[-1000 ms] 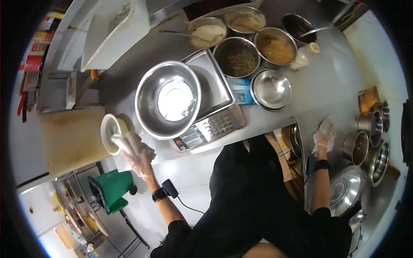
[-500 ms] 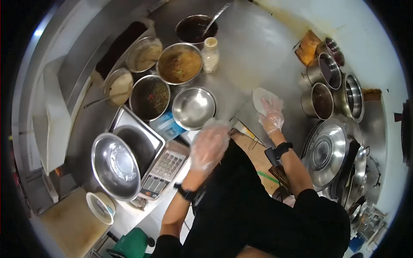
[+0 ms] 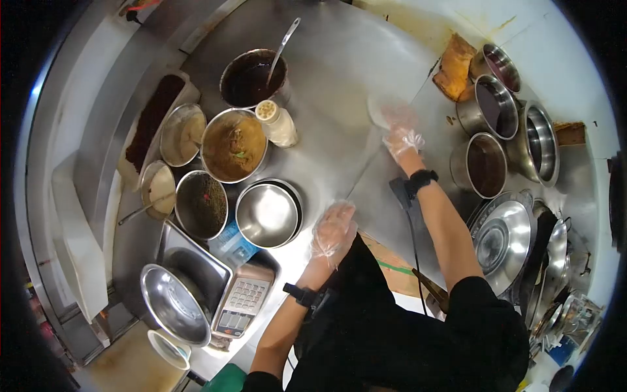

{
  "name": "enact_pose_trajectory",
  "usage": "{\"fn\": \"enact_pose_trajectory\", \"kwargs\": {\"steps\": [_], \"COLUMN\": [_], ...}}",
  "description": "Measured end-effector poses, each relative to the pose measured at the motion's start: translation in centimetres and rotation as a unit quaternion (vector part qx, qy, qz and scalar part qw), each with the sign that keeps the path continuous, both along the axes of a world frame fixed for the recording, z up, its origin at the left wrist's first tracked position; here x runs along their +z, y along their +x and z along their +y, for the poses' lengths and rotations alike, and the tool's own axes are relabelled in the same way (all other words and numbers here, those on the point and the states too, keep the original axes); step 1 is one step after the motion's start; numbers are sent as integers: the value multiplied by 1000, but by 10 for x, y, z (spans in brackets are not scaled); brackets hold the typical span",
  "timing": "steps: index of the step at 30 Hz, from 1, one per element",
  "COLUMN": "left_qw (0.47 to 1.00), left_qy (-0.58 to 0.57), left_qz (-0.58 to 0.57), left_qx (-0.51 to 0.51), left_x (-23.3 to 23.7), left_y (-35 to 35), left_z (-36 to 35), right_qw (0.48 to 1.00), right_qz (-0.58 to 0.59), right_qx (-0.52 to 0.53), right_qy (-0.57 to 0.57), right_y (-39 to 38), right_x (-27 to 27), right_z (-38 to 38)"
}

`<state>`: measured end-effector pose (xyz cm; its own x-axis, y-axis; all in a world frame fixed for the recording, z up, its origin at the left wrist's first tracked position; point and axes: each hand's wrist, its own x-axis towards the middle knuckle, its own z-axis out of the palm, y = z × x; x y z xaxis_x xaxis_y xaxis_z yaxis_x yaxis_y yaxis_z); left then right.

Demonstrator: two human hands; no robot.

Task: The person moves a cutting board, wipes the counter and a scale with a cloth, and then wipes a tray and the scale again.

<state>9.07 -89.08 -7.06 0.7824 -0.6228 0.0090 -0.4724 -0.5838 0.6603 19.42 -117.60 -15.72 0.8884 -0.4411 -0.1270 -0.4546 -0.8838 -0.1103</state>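
Note:
My right hand (image 3: 401,130), in a clear plastic glove, presses a pale cloth (image 3: 379,111) onto the steel counter (image 3: 333,98); the hand is blurred. My left hand (image 3: 335,232), gloved too, rests at the counter's near edge with its fingers curled together, and whatever may be in it is hidden. Just left of it stand nested steel bowls (image 3: 268,214). Beyond them are a bowl of brown sauce (image 3: 234,147) and a lidded jar (image 3: 281,124) of pale contents. A black device with a cable (image 3: 401,193) hangs by my right wrist.
At the left are a bowl of seeds (image 3: 201,206), a scale (image 3: 245,297) and a large steel bowl (image 3: 175,304). A dark sauce pot (image 3: 251,78) holding a ladle stands at the back. Steel pots (image 3: 480,163) and a round lid (image 3: 503,245) line the right.
My right hand has moved the cloth farther up the counter. My left hand now sits beside the nested bowls, lower than before. The whole view has shifted.

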Motion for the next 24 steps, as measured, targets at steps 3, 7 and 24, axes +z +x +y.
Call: {"fn": "enact_pose_trajectory", "kwargs": {"steps": [3, 7, 24], "left_qw": [1000, 998, 992], "left_qy": [15, 58, 123], "left_qz": [2, -15, -3], "left_qx": [5, -3, -5], "left_x": [-4, -9, -40], "left_y": [4, 14, 48], "left_z": [-5, -13, -52], "right_qw": [927, 969, 986], "right_qz": [-199, -83, 88], "right_qx": [119, 232, 143], "right_qy": [294, 33, -24], "right_y": [-39, -51, 71], "right_x": [-31, 27, 30], "right_z": [24, 53, -12]}}
